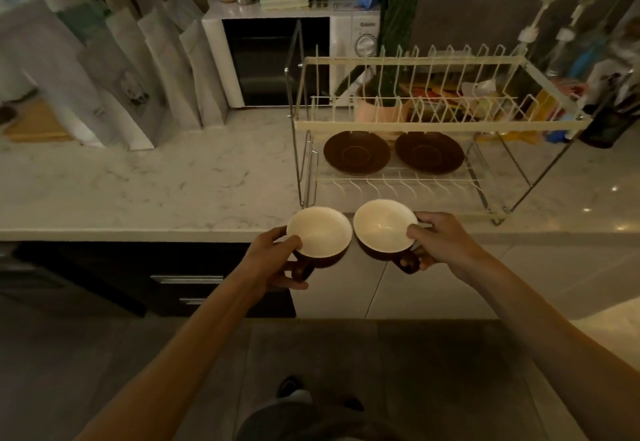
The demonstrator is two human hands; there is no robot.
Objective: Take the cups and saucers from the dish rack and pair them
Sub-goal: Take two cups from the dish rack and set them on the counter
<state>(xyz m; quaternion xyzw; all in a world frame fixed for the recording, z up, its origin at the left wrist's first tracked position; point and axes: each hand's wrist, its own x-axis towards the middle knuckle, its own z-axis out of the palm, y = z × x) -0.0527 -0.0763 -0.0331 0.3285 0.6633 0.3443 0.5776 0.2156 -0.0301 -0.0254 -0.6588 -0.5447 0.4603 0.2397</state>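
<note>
A person stands at a kitchen bench with a cup in each hand, both cups held in the air just short of the bench's front edge. The left hand (277,260) grips a brown ceramic cup with a cream inside (319,236), thumb over the near rim and fingers (294,283) wrapped under by the handle. The right hand (438,241) is closed on a matching brown cup with a cream inside (384,225), its thumb on the rim and the rest of the hand around the handle side.

The two rims sit almost touching. A small drift of either wrist could knock glazed rim against glazed rim and chip one. Both cups hang over the grey tiled floor (311,354), not over the white marbled bench (156,180), so a slip of either grasp would likely mean a drop and a break.

Farther back, on the lower tier of the cream wire dish rack (440,125), two brown round saucers (356,153) (429,152) lie side by side, not yet taken out. With both hands full, the cups probably have to be set down first; reaching under the upper tier while holding one risks striking the wire. Behind the rack stands a white microwave oven (277,59).
</note>
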